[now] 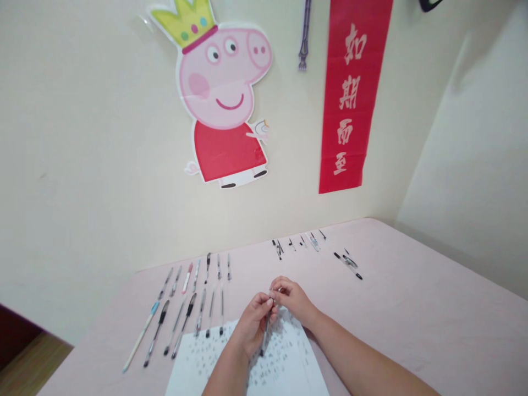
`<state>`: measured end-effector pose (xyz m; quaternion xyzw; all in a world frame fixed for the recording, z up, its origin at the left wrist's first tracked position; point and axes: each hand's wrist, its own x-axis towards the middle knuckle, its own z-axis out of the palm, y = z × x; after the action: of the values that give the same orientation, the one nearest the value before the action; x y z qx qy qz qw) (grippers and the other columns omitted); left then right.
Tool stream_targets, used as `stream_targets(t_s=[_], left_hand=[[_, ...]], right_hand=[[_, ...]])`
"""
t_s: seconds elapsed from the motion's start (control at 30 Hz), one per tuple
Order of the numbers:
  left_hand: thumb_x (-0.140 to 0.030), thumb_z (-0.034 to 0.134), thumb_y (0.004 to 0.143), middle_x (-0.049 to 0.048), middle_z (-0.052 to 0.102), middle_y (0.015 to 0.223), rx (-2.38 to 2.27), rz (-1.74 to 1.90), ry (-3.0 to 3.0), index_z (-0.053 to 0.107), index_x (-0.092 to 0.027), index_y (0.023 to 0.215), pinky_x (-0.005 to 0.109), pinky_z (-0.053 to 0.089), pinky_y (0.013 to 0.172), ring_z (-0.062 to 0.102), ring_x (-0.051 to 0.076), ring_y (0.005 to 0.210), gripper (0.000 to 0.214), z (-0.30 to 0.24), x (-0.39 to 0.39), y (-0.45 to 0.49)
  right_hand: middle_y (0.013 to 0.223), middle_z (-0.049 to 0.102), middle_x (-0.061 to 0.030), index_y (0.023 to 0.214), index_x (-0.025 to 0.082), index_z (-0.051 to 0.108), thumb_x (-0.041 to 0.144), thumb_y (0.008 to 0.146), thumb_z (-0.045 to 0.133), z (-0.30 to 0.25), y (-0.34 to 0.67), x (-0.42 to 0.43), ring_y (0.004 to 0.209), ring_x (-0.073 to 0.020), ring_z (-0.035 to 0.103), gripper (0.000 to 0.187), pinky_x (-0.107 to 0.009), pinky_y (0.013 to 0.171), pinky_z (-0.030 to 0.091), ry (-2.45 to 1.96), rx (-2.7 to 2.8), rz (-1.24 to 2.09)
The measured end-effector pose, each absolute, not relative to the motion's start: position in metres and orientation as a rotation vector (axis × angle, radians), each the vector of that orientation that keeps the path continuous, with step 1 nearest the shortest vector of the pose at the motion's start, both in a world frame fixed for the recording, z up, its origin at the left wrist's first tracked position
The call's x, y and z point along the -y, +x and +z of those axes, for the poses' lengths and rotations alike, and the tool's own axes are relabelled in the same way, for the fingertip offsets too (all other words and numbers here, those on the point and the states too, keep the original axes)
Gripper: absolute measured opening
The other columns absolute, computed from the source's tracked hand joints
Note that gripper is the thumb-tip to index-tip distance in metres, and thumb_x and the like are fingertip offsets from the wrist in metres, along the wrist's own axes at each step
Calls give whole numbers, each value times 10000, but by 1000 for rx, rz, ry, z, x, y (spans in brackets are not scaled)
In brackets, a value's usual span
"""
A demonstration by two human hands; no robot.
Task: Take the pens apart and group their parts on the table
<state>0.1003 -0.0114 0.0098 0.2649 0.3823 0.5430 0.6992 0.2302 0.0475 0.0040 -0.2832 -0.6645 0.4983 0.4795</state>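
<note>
My left hand (253,324) is closed round a slim pen (264,342) with a dark lower end, held at a slant above a sheet of paper. My right hand (295,300) meets it at the pen's upper end, thumb and fingers pinched together. Something small shows between the right fingers, too small to name. Under both hands lies the white paper (214,366), covered with rows of small dark marks.
Two rows of pens, including a black-gripped pen (157,333) and a blue-capped pen (140,336), lie at left. Small pen parts (278,249) line the table's back edge. More black pen pieces (348,265) lie at right. A wall (103,165) stands behind the pink-covered table (412,308).
</note>
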Motion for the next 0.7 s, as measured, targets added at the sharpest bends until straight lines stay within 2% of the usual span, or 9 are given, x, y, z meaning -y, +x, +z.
stream_targets(t_s=[0.3,0.53,0.7], left_hand=[[-257,731,682,-32,537,613,-871,1198,645,545,-136,704,140,421,499,510,41,516,223,13,14,102],[-300,697,717,-36,538,638,-902,1179,628,542,-144,770,132,417,453,492,32,479,226,9,12,102],[-306,683,730,-37,531,640,-887,1179,648,537,-142,755,127,406,440,486,28,476,221,9,13,102]], right_hand=[[772,569,-5,604,171,585,423,654,712,4,230,-47,655,-121,517,286,-258,640,408,-640,1428,1538],[737,592,-3,735,159,660,432,679,691,8,233,-45,647,-123,535,281,-256,637,414,-619,1424,1648],[638,583,28,844,165,637,440,665,709,7,231,-44,545,-107,525,336,-257,585,399,-649,1369,1740]])
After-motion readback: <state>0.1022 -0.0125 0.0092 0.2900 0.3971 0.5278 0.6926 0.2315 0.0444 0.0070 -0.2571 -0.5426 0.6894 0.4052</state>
